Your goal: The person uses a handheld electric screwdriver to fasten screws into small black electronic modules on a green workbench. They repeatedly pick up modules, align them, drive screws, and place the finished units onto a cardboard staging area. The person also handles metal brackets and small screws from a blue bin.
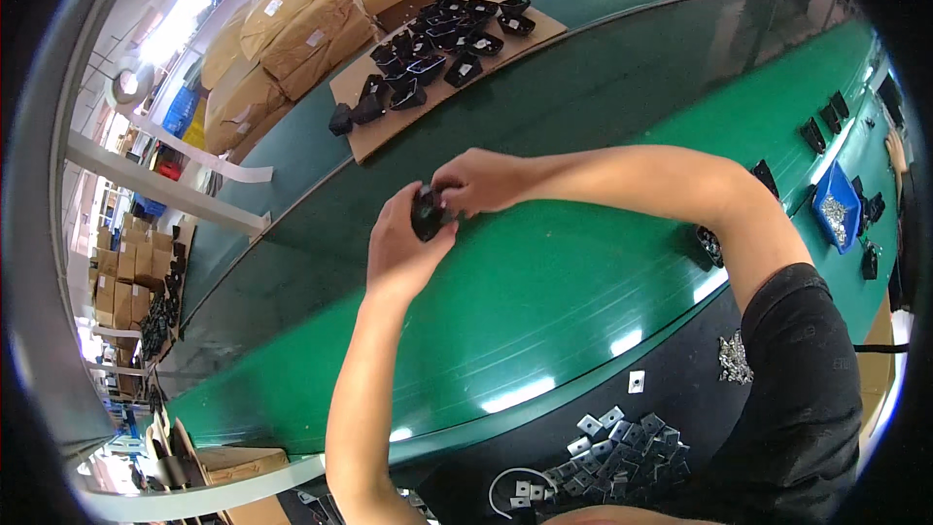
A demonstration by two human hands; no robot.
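Observation:
A black plastic housing [426, 215] is gripped in my left hand [396, 245], above the green conveyor belt [544, 262]. My right hand [483, 183] meets it from the right, its fingers pinched together at the housing's edge. Whatever small piece those fingertips may hold is hidden. Beyond both hands, a pile of similar black housings [447, 37] lies on a cardboard sheet [375, 136].
Square metal plates [622, 447] and small metal parts [734, 360] lie on the near black surface. To the right are a blue bin [838, 209] of small parts, more black housings [812, 135], and another person's hand [895, 150]. Wrapped bundles [282, 49] stand far left.

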